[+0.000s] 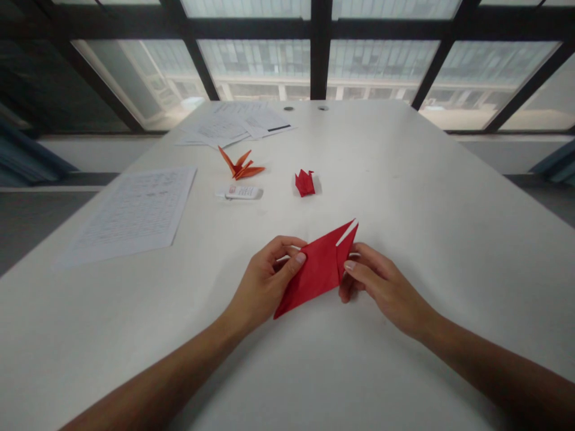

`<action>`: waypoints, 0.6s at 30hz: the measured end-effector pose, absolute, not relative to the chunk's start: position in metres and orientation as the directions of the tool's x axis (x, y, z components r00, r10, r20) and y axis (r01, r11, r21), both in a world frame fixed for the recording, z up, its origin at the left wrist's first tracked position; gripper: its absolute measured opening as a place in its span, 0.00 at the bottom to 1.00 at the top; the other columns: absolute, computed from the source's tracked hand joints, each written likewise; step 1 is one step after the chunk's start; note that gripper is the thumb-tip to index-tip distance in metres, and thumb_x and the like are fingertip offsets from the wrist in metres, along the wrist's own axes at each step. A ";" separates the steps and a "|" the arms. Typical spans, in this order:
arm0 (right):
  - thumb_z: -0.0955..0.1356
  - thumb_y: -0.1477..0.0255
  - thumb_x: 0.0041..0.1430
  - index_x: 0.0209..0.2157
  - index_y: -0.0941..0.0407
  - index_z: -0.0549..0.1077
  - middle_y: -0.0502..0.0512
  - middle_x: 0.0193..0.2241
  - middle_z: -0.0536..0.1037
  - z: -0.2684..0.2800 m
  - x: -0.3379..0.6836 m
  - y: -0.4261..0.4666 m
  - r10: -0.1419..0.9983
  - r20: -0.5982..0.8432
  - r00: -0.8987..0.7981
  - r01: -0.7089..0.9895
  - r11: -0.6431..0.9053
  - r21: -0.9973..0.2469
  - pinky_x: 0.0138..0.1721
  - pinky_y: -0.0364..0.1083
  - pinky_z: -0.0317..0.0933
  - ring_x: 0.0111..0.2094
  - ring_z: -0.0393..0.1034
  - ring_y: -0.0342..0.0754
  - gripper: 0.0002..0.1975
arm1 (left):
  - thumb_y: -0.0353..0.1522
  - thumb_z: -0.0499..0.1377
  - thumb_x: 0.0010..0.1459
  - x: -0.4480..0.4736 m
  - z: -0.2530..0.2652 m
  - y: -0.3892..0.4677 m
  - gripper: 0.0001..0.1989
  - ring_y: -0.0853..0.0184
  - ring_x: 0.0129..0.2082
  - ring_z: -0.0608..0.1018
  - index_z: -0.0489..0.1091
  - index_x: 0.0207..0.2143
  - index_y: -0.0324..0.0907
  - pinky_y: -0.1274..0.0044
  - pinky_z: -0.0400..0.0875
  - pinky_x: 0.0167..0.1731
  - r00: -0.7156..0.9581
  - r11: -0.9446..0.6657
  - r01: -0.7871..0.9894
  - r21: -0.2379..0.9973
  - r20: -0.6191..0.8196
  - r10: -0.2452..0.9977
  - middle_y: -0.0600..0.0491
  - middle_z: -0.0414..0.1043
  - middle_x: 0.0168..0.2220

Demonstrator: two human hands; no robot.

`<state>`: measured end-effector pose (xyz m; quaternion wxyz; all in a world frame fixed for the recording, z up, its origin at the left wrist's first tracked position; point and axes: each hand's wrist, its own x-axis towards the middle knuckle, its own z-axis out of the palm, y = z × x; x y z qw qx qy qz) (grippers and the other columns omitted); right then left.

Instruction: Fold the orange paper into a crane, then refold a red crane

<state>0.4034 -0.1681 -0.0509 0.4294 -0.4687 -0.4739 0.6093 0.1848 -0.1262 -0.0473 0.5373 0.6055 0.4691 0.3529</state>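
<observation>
A folded piece of red origami paper [317,263] is held tilted just above the white table, its split pointed end toward the upper right. My left hand [265,275] pinches its left edge, thumb on top and fingers behind. At the right side, my right hand [381,284] grips the narrow folded flap between thumb and fingers; some of those fingertips are hidden behind the paper. Beyond my hands stands a small red paper crane [305,184]. An orange paper crane [240,167] with spread wings sits farther left.
A white glue tube [242,192] lies in front of the orange crane. One written sheet [135,209] rests at the left edge of the white table [449,209]. Several printed papers [233,126] overlap at the far end, near two round holes. Windows [251,66] stand behind.
</observation>
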 end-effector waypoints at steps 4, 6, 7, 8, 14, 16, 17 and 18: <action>0.70 0.61 0.64 0.52 0.51 0.69 0.51 0.37 0.80 -0.050 0.413 -0.164 0.994 -0.109 -0.015 -0.063 -0.110 -0.992 0.36 0.49 0.71 0.35 0.76 0.49 0.17 | 0.42 0.59 0.67 0.177 -0.048 -0.120 0.14 0.68 0.34 0.77 0.77 0.48 0.45 0.78 0.69 0.34 0.443 -0.025 0.282 0.959 -0.107 0.890 0.53 0.79 0.38; 0.69 0.61 0.64 0.47 0.51 0.72 0.53 0.40 0.81 -0.046 0.419 -0.161 0.998 -0.058 -0.001 0.078 -0.057 -0.995 0.41 0.48 0.70 0.39 0.76 0.49 0.13 | 0.41 0.58 0.68 0.173 -0.048 -0.119 0.13 0.67 0.36 0.78 0.78 0.48 0.46 0.77 0.70 0.37 0.523 -0.075 0.313 0.947 -0.106 0.846 0.53 0.81 0.40; 0.70 0.62 0.64 0.45 0.51 0.74 0.53 0.40 0.82 -0.044 0.420 -0.161 0.999 -0.047 -0.018 0.162 -0.044 -0.986 0.41 0.48 0.69 0.38 0.76 0.48 0.11 | 0.39 0.58 0.68 0.172 -0.047 -0.119 0.13 0.66 0.38 0.79 0.78 0.48 0.46 0.77 0.71 0.39 0.555 -0.110 0.330 0.938 -0.099 0.826 0.54 0.81 0.41; 0.70 0.62 0.64 0.43 0.52 0.75 0.53 0.39 0.82 -0.042 0.421 -0.161 0.998 -0.047 -0.045 0.253 -0.034 -0.967 0.40 0.48 0.69 0.37 0.76 0.48 0.10 | 0.38 0.58 0.69 0.172 -0.047 -0.119 0.12 0.66 0.39 0.79 0.78 0.48 0.46 0.77 0.71 0.40 0.579 -0.144 0.350 0.926 -0.092 0.810 0.54 0.82 0.42; 0.73 0.71 0.59 0.40 0.50 0.79 0.47 0.32 0.82 -0.039 0.409 -0.169 0.962 -0.097 -0.255 0.546 0.061 -0.835 0.32 0.45 0.65 0.29 0.72 0.45 0.07 | 0.34 0.57 0.68 0.174 -0.046 -0.122 0.13 0.68 0.34 0.79 0.73 0.53 0.47 0.77 0.71 0.37 0.603 -0.249 0.423 0.871 -0.066 0.795 0.56 0.82 0.39; 0.71 0.73 0.59 0.40 0.50 0.79 0.47 0.30 0.82 -0.041 0.406 -0.172 0.954 -0.138 -0.265 0.547 0.031 -0.836 0.31 0.44 0.64 0.28 0.72 0.44 0.07 | 0.35 0.56 0.68 0.173 -0.046 -0.122 0.12 0.67 0.36 0.80 0.74 0.51 0.46 0.77 0.72 0.37 0.610 -0.276 0.427 0.861 -0.049 0.791 0.55 0.82 0.40; 0.71 0.73 0.59 0.40 0.50 0.79 0.47 0.29 0.81 -0.042 0.406 -0.172 0.953 -0.164 -0.253 0.542 -0.001 -0.840 0.29 0.44 0.63 0.27 0.71 0.44 0.07 | 0.36 0.56 0.69 0.173 -0.046 -0.122 0.11 0.66 0.36 0.80 0.75 0.50 0.46 0.76 0.72 0.37 0.614 -0.282 0.426 0.860 -0.046 0.788 0.54 0.82 0.40; 0.71 0.72 0.60 0.41 0.50 0.79 0.47 0.28 0.81 -0.043 0.407 -0.173 0.954 -0.185 -0.235 0.534 -0.033 -0.845 0.28 0.44 0.63 0.27 0.71 0.45 0.07 | 0.36 0.57 0.68 0.172 -0.045 -0.122 0.11 0.66 0.36 0.80 0.75 0.49 0.46 0.76 0.72 0.36 0.621 -0.281 0.420 0.863 -0.047 0.783 0.53 0.82 0.40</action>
